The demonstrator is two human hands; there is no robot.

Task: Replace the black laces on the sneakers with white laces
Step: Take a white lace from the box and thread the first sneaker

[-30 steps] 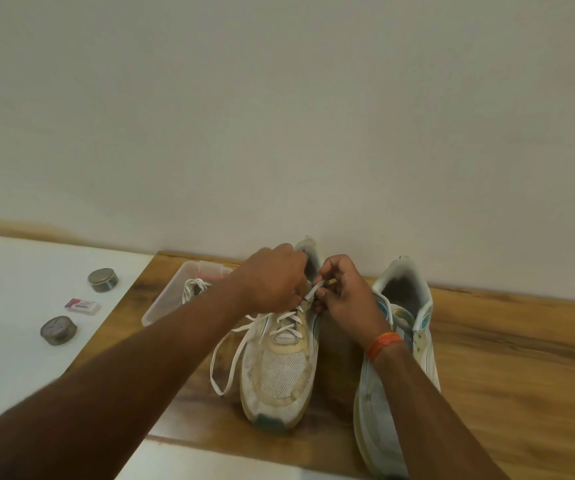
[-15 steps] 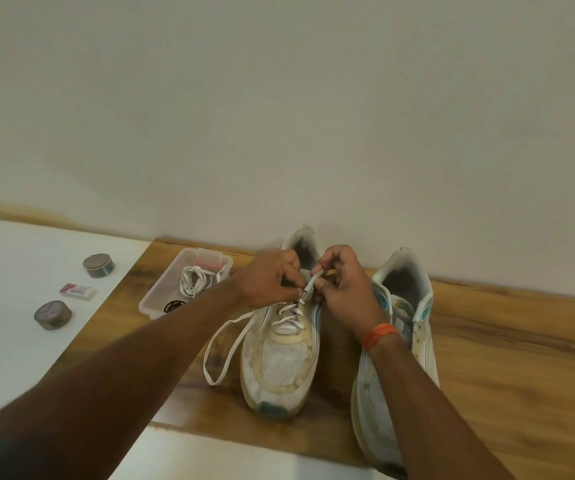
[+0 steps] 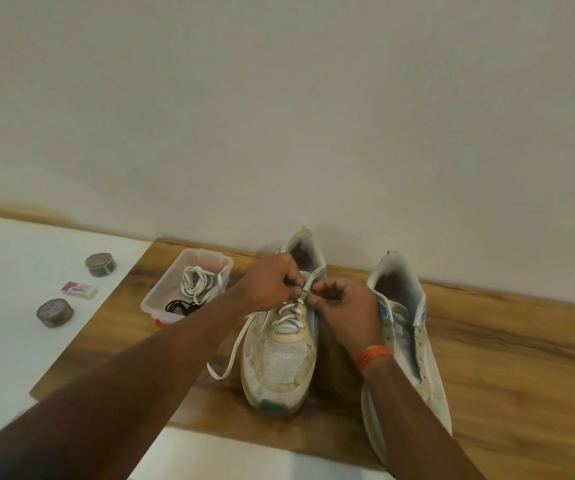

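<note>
Two worn white sneakers stand on a wooden board [image 3: 486, 358], toes toward me. The left sneaker [image 3: 284, 362] has a white lace [image 3: 289, 315] crossed through its lower eyelets, and one loose end [image 3: 232, 355] trails down its left side onto the board. My left hand [image 3: 272, 284] and my right hand [image 3: 344, 306] meet over the upper eyelets, and both pinch the white lace there. The right sneaker [image 3: 414, 327] has no lace in it; my right forearm covers part of it. A black lace [image 3: 180, 307] and another white lace [image 3: 194, 280] lie in a clear plastic box [image 3: 154, 299].
The clear box sits at the board's back left corner. On the white surface to the left lie two small round tins [image 3: 100, 265] [image 3: 54, 312] and a pink-and-white eraser [image 3: 80, 289]. A plain wall runs close behind the sneakers.
Both hands have shifted slightly along the upper eyelets of the left sneaker while still working the white lace. The camera has tilted, so the clear box and its laces show more fully.
</note>
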